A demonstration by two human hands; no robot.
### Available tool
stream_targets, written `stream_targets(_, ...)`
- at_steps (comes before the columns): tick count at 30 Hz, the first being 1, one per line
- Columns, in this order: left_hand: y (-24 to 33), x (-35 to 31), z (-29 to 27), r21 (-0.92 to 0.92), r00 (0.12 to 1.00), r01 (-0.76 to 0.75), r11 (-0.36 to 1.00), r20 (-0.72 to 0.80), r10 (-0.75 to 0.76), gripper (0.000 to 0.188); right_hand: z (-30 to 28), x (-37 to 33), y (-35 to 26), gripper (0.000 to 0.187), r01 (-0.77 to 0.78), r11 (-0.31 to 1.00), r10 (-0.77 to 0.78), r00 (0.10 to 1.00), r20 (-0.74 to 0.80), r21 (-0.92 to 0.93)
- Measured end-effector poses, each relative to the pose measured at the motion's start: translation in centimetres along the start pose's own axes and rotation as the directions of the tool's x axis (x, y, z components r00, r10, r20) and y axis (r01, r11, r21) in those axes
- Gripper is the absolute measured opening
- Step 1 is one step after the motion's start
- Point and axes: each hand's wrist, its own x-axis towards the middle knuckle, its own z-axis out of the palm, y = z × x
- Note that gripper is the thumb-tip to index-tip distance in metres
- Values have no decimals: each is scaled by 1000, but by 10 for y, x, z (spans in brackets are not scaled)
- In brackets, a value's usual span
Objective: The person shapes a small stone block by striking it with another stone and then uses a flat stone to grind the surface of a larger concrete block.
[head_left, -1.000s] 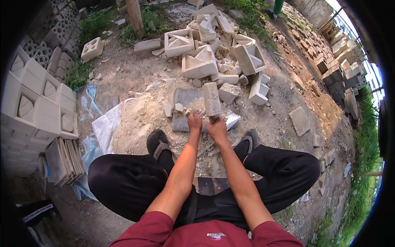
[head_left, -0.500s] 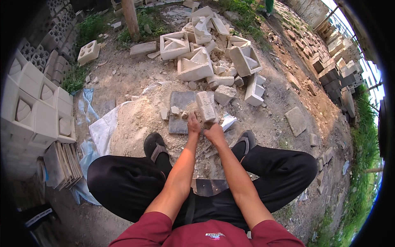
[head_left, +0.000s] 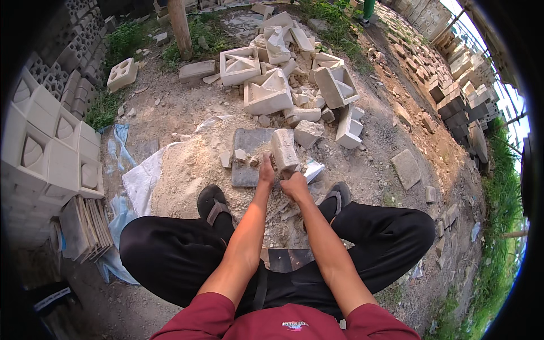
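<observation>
A dusty oblong block [head_left: 284, 149], pale on top and brown at its near end, is tilted over the dark square slab [head_left: 245, 177]. My right hand [head_left: 294, 185] is closed at the block's near end; whether it grips a handle there is hidden. To the left of the block, my left hand [head_left: 266, 171] has its fingers stretched forward over the slab, close to small rubble pieces [head_left: 241, 154]. Pale crushed powder [head_left: 187, 173] is heaped left of the slab, partly on a white sheet [head_left: 139, 178].
Broken hollow pale blocks [head_left: 269, 93] are piled beyond the slab. Molded blocks [head_left: 59, 158] are stacked on the left, above thin boards [head_left: 88, 226]. A wooden post [head_left: 180, 28] stands at the far left. A flat stone [head_left: 406, 169] lies to the right.
The oblong block has shifted slightly and its near end shows at a different tilt. My left hand remains beside it, and my right hand stays at its near end.
</observation>
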Motion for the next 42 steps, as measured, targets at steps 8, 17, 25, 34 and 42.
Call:
stream_targets(8, 25, -9, 7, -116, 997, 47, 992, -58, -54, 88, 1, -11, -21, 50, 137, 972, -89, 966, -243, 188)
stream_targets(17, 19, -2, -9, -77, 996, 74, 994, -35, -77, 94, -23, 2, -44, 49, 12, 999, -9, 999, -49, 51)
stream_targets(25, 26, -11, 14, -179, 989, 144, 973, -2, -147, 95, -1, 4, 1, 48, -8, 996, 4, 999, -43, -94)
stream_targets(34, 20, -3, 3, -136, 991, 121, 983, -35, -127, 94, 4, -6, -22, 48, 73, 972, -24, 976, -216, 222)
stream_targets(42, 25, -4, -11, -121, 993, 81, 989, -71, -90, 96, -27, 0, -54, 47, 19, 998, -20, 1000, 22, 57)
